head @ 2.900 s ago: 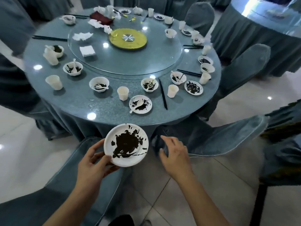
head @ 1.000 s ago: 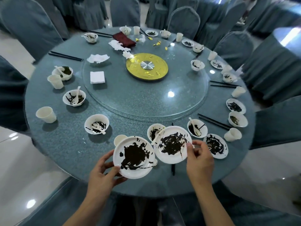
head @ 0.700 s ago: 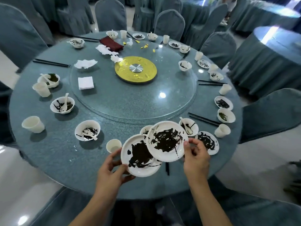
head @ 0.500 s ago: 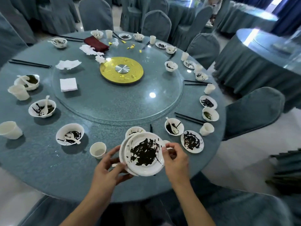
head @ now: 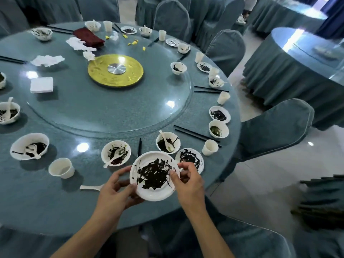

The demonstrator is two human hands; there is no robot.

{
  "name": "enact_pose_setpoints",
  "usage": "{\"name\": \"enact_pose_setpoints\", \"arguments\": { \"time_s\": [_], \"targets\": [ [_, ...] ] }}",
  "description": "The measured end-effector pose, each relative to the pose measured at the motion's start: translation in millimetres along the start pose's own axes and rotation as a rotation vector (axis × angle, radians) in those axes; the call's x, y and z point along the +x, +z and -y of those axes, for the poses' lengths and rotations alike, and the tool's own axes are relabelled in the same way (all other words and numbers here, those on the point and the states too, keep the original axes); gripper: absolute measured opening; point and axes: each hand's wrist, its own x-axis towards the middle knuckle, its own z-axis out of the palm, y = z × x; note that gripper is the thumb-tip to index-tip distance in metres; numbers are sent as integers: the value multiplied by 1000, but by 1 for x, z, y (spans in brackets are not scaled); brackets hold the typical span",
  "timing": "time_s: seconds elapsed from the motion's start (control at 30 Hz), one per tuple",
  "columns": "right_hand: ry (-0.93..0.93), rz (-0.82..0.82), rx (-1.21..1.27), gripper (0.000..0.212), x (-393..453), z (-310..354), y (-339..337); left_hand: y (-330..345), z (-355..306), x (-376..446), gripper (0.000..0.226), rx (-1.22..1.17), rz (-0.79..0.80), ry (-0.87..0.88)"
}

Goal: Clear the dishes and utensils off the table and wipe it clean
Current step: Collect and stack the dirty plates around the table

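Covered chairs (head: 275,127), neighbouring table (head: 297,58)

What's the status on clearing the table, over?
Left hand grips stacked dirty plates from below. Right hand pinches their right rim. Bowls, cups, chopsticks remain on table. Nothing blocking.

The tabletop (head: 55,207) ran out of view at the left edge, which also cut off a small bowl (head: 2,80). The left hand (head: 116,194) covered the near rim of the held plate (head: 154,175); whether another plate lay beneath could not be told. The right hand (head: 188,183) hid part of a smeared plate (head: 191,158).
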Motion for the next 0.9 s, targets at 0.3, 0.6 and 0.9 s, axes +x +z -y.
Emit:
{"name": "enact_pose_setpoints", "arguments": {
  "time_s": [0.3, 0.6, 0.9],
  "targets": [
    [-181, 163, -551, 23, 105, -125, -65, 76, 49, -7, 48, -1, -249, 5],
    [-148, 261, -933, 57, 154, -184, -57, 97, 85, -19, 50, 13, -378, -5],
    [180, 269, -436, 38, 153, -180, -61, 102, 96, -35, 49, -31, -410, 23]
  ]
}}
